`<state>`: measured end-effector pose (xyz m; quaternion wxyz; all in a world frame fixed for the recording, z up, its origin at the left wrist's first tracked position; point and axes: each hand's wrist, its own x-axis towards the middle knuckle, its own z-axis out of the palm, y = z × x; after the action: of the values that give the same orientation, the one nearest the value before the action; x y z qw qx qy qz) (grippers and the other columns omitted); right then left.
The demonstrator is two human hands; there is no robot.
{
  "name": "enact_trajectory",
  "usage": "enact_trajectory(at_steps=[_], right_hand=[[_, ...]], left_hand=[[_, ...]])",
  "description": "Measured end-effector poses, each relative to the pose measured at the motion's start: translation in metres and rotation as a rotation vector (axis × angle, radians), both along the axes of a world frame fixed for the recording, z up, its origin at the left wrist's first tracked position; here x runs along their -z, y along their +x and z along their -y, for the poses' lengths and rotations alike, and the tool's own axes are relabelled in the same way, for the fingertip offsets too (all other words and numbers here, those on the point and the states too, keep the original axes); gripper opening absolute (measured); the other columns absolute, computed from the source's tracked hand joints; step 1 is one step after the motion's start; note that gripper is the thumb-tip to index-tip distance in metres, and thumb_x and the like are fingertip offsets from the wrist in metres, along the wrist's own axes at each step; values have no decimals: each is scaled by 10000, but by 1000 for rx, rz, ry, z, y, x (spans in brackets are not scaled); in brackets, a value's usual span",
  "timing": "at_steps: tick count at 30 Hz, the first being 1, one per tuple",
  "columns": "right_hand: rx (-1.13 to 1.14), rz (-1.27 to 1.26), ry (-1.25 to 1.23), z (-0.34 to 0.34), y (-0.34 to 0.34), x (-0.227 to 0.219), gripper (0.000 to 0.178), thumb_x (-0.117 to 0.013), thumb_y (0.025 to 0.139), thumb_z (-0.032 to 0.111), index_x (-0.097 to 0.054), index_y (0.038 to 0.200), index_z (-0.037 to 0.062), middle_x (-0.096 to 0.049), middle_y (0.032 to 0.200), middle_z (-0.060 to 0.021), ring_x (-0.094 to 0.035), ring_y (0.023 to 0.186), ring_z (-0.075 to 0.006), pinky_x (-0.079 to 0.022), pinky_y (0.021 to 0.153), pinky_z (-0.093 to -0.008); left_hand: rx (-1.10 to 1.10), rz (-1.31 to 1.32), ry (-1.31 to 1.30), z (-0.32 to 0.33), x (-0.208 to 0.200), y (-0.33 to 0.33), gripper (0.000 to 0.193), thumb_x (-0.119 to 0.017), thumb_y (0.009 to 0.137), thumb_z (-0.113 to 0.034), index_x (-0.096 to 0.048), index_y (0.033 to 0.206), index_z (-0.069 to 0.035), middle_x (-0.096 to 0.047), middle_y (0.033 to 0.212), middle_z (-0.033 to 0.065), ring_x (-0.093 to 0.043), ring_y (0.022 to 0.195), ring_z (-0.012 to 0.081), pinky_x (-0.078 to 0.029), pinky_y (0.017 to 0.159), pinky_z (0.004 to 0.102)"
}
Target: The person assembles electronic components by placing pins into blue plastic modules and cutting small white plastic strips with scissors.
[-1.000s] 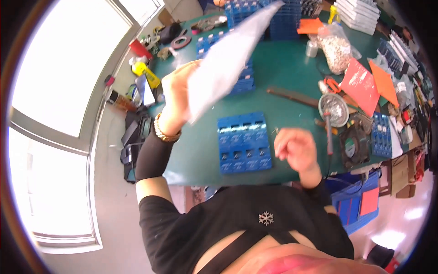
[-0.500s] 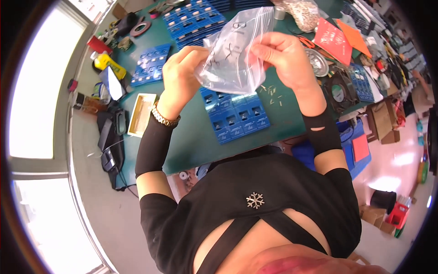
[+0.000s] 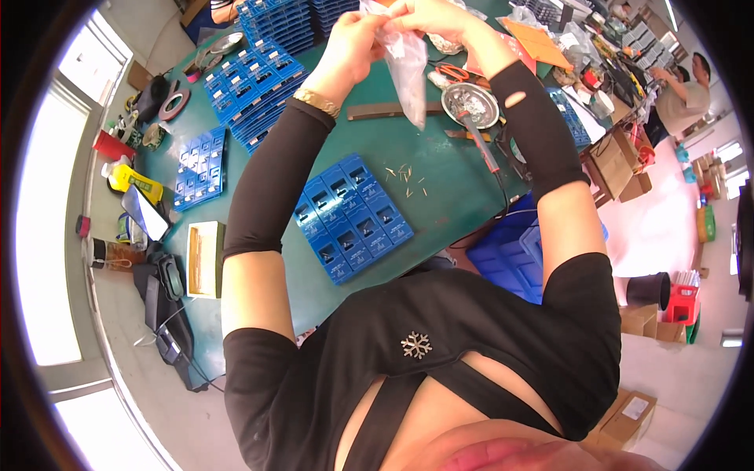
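head view: a translucent plastic bag [image 3: 408, 82] hangs, narrow end down, beyond the blue panel [image 3: 352, 213] and a little to its right; whether its tip meets the green table [image 3: 452, 212] i cannot tell. the left hand [image 3: 351, 49] has its fingers clamped on the bag's upper left side; the right hand [image 3: 444, 22] pinches the upper right. thin pins [image 3: 403, 170] lie scattered just right of the panel. farther right of it, a soldering iron [image 3: 481, 147] reaches over a round dish [image 3: 494, 104]. left of the panel sits a cream box [image 3: 192, 259].
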<state>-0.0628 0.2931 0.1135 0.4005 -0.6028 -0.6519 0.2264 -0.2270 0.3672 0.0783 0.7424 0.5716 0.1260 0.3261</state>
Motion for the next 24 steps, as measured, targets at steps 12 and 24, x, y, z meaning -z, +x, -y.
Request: enact_trajectory(at_steps=[12,24], right_hand=[[253,403,295,-6,-26,36,137,-649,751,170,-723,800,65,-681,701,-127,-661,624,-247,-514,609,-346],[336,843,351,1,-116,75,129,-627,709,201,-681,711,84,-641,705,-138,-650,675,-321,-529,606,-425]], left_hand=[[-318,-177,939,11,36,-10,167,-490,751,26,-633,825,-18,-646,773,136,-631,763,301,-503,748,360],[40,-782,1476,-63,143,61,208,-593,787,-159,-689,924,-34,-685,939,172,-667,895,306,-521,724,386]])
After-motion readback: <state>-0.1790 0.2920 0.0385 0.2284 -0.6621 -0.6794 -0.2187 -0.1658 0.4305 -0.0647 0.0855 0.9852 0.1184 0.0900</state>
